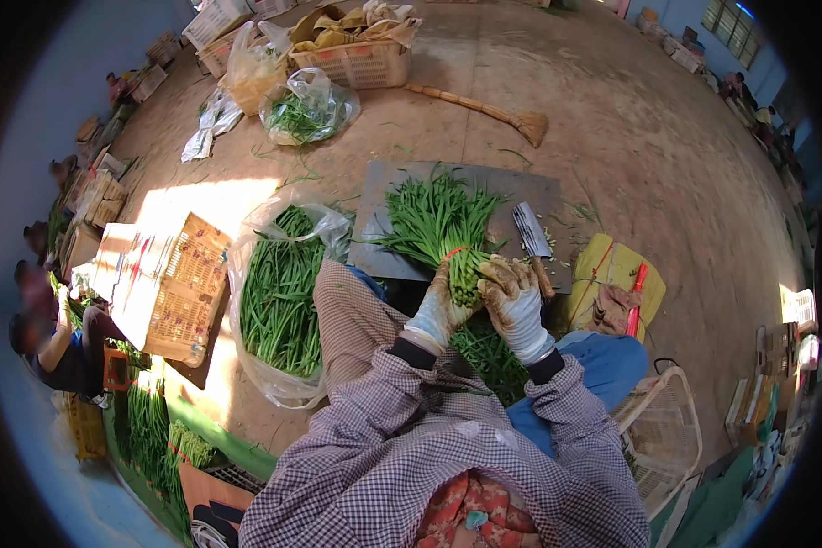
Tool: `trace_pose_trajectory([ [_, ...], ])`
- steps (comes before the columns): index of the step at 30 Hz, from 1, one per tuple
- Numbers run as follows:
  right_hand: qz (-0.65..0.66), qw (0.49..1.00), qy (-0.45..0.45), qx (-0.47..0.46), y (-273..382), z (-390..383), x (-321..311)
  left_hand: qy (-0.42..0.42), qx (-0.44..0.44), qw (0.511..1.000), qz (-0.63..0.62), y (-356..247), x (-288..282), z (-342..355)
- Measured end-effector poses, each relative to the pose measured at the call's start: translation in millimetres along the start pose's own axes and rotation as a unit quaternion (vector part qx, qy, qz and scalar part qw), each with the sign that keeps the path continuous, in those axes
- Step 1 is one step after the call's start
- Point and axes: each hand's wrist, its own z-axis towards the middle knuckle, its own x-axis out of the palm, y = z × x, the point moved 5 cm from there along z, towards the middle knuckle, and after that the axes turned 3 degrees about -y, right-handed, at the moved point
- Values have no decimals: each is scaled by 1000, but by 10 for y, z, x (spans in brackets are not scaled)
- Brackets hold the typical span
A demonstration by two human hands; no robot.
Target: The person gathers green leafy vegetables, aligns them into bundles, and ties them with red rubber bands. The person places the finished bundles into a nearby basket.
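A bundle of long green leafy stems, like garlic chives [443,215], lies with its leaves fanned over a dark board [374,196]. A red band circles it near the pale stem ends, which point toward me. My left hand [437,309], in a stained white glove, is closed around the left side of the stem ends. Against their right side my gloved right hand [514,306] presses with curled fingers, its fingertips partly hidden. A cleaver [531,230] lies on the board just beyond my right hand, its wooden handle toward me. More loose greens [489,361] show between my legs.
A clear plastic bag of greens [283,301] stands left of my knee, beside a tilted crate [187,292]. Right of the board sits a yellow bundle [603,288] with a cloth and a red object. A broom [484,108] lies farther off. Another person [64,342] sits at far left.
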Motion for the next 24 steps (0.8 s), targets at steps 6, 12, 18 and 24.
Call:
trace_pose_trajectory([
  [6, 53, 995, -40, 76, -164, -105, -260, 36, 16, 999, -7, 17, 225, -2],
  [12, -53, 995, 8, 83, -72, -111, -21, 108, -28, 994, -19, 102, 265, 158],
  [18, -60, 998, 11, 24, -100, -39, -50, 39, -25, 997, -62, 170, 450, 200],
  [24, -29, 847, 397, 353, -495, -300, -162, -39, 7, 999, 37, 80, 472, 106],
])
